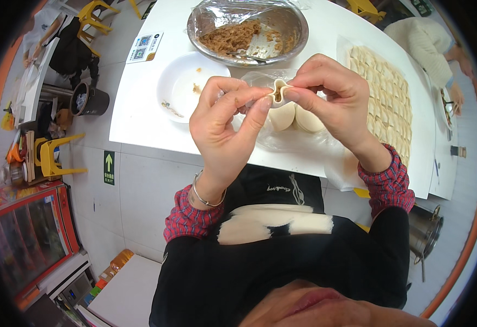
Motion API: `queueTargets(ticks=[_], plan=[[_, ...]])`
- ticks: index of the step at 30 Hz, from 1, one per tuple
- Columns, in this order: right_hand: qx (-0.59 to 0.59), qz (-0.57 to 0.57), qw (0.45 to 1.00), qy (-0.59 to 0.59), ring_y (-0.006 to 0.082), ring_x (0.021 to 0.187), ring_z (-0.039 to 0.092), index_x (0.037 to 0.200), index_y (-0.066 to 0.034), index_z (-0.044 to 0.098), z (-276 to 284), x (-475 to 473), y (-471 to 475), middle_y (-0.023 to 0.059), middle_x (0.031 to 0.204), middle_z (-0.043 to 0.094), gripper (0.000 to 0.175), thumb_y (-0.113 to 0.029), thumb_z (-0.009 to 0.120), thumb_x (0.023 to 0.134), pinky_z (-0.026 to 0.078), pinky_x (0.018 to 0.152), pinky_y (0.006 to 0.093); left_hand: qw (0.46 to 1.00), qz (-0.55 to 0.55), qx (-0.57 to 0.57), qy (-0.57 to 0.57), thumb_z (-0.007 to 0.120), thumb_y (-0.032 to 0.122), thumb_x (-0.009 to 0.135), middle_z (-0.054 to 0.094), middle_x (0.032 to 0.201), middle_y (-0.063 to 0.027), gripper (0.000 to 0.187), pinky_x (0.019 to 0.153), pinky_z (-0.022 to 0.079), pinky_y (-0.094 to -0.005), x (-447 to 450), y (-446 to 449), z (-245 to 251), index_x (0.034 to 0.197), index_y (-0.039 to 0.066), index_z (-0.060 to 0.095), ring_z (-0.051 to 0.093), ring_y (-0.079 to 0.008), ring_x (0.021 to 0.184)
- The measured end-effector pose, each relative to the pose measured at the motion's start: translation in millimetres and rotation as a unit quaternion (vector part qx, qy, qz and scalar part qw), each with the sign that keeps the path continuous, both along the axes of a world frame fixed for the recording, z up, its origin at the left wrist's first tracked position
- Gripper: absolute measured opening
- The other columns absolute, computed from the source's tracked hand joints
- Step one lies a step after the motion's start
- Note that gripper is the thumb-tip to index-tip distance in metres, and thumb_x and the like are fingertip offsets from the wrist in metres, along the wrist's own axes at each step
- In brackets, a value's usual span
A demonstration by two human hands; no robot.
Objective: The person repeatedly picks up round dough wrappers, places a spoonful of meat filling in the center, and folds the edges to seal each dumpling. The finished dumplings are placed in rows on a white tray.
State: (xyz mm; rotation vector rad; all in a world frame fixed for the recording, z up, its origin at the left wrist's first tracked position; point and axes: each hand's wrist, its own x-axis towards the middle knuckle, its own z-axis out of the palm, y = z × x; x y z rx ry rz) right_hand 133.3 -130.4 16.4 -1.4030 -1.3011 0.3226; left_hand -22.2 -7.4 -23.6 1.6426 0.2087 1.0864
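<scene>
Between my two hands is a partly folded dumpling [279, 97], its wrapper pinched at both sides and brown filling showing in the gap. My left hand [226, 116] grips its left edge with thumb and index finger. On the opposite edge, my right hand [333, 96] pinches with thumb and fingers. Just below and behind it, round dough wrappers [309, 119] lie stacked on a clear plastic bag [293, 141]. Farther back stands a steel bowl [302, 45] of brown minced filling [232, 36], partly covered by plastic film; a utensil rests inside.
A white bowl [173, 73] with food scraps stands left of my hands. Rows of folded dumplings [385, 98] cover a sheet on the right. A card with printed codes [145, 47] lies on the white table [152, 122]. Other people [420, 41] sit at both sides.
</scene>
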Motion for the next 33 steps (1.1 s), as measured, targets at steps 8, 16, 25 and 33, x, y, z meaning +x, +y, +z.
queueTargets(ticks=[8,16,25,33], plan=[[-0.031,0.022,0.997,-0.071,0.0103,0.07,0.062,0.098,0.0001,0.077,12.9,-5.1,-7.5,0.0077,0.089,0.067,0.017,-0.001,0.081,0.081,0.048,0.06,0.0227,0.987,0.052,0.146,0.044,0.077,-0.004,0.084,0.06,0.091,-0.0071,0.018,0.058,0.051,-0.0235,-1.6,-4.5,12.6,0.101,-0.001,0.075,0.059,-0.009,0.068],[-0.007,0.006,0.993,-0.113,0.0187,0.078,0.067,0.093,0.0007,0.075,16.1,8.5,-5.2,0.0101,0.088,0.069,0.014,-0.002,0.082,0.081,0.053,0.066,0.0284,0.989,-0.045,0.087,0.115,0.072,-0.006,0.088,0.062,0.095,-0.0086,0.021,0.066,0.052,-0.0238,1.7,4.7,27.6,0.108,-0.003,0.074,0.06,-0.0117,0.074],[0.012,0.001,0.988,-0.153,0.0258,0.067,0.06,0.088,-0.002,0.067,13.0,5.6,-1.6,0.0101,0.079,0.059,0.009,-0.002,0.075,0.083,0.047,0.057,0.0347,0.994,-0.019,0.074,0.077,0.07,-0.007,0.09,0.064,0.099,-0.0103,0.014,0.069,0.057,-0.0238,5.3,-7.8,22.8,0.104,-0.006,0.073,0.067,-0.0132,0.078],[0.031,0.025,0.977,-0.21,0.0357,0.068,0.056,0.085,-0.0015,0.057,3.6,10.5,-2.4,0.0136,0.078,0.053,0.014,0.0,0.069,0.079,0.045,0.057,0.0415,0.989,0.015,0.108,0.098,0.067,-0.01,0.088,0.064,0.084,-0.0079,0.004,0.059,0.05,-0.0234,9.5,-16.8,27.5,0.087,-0.006,0.065,0.062,-0.0103,0.068]])
